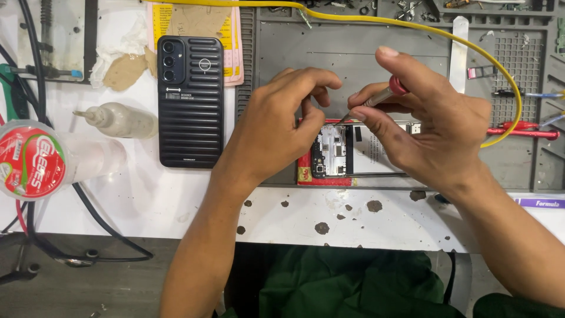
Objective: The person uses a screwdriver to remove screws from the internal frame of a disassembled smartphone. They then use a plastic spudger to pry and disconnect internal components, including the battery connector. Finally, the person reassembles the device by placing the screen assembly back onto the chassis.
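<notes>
Over grey mat (353, 53): right hand (435, 126) grips screwdriver (376, 99); left hand (276, 126) steadies opened phone (338, 152).

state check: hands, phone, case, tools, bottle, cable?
left hand: pressing down on the opened phone, steadying it
right hand: gripping the screwdriver
screwdriver: tilted, tip on the phone's board
opened phone: back off, circuit board exposed, flat on the grey mat
black phone case: off the phone, lying flat, ribbed back up
squeeze bottle: lying on its side
yellow cable: loose, draped over the mat
red tweezers: lying unused
</notes>
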